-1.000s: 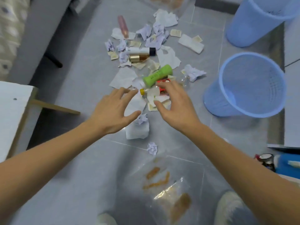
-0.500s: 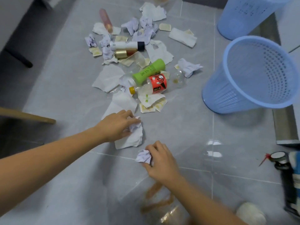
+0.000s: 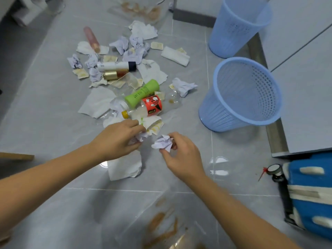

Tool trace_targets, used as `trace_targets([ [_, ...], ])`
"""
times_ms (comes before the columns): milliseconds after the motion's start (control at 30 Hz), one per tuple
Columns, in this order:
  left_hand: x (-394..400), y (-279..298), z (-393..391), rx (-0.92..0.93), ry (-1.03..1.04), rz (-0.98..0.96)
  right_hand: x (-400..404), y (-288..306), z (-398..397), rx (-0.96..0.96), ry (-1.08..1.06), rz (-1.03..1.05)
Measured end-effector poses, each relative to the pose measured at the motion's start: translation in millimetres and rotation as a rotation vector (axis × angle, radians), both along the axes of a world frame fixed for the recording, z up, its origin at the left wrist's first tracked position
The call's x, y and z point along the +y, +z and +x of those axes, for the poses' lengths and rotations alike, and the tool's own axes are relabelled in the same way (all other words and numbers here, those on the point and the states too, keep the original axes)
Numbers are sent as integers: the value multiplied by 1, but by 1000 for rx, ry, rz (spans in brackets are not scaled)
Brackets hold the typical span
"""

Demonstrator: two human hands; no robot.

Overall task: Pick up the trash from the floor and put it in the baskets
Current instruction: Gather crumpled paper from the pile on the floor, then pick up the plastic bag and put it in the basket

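Observation:
My right hand pinches a crumpled lilac paper ball just above the grey tile floor. My left hand grips another crumpled paper wad, with a torn white sheet lying beneath it. Beyond my hands lies the trash pile: a green bottle, a clear bottle with a red label, a white tube, a pink tube and several paper scraps. A blue mesh basket tilts toward me at the right, with a second blue basket behind it.
A stained clear plastic bag lies on the floor near my feet and another at the far end. A blue and white object and a black can with a red nozzle sit at the right. A cabinet base borders the right side.
Both hands have lifted off the floor with their paper wads. My right hand has moved up and to the right, toward the basket. The white sheet stayed on the floor.

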State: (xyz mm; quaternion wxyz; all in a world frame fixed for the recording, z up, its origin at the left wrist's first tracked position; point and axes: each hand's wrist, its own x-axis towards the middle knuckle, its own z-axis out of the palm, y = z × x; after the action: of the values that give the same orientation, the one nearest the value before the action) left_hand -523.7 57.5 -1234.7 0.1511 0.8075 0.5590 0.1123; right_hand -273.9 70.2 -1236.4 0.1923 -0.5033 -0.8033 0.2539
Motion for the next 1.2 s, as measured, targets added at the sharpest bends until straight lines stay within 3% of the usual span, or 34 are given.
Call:
trace_targets([
  [200, 86, 114, 61, -92, -121, 176, 88, 122, 50, 114, -273, 231],
  [333, 143, 147, 128, -173, -164, 209, 136, 156, 101, 45, -441, 252],
  [400, 166, 146, 159, -172, -163, 187, 152, 157, 123, -41, -478, 237],
  [567, 190, 129, 196, 40, -69, 57, 167, 137, 153, -314, -445, 44],
  [733, 165, 121, 175, -60, -47, 187, 142, 127, 119, -145, -389, 197],
  [900, 129, 114, 138, -109, -54, 181, 106, 121, 64, 24, -271, 279],
  [1200, 46, 69, 112, -147, -177, 43, 33, 92, 73, 40, -208, 243],
])
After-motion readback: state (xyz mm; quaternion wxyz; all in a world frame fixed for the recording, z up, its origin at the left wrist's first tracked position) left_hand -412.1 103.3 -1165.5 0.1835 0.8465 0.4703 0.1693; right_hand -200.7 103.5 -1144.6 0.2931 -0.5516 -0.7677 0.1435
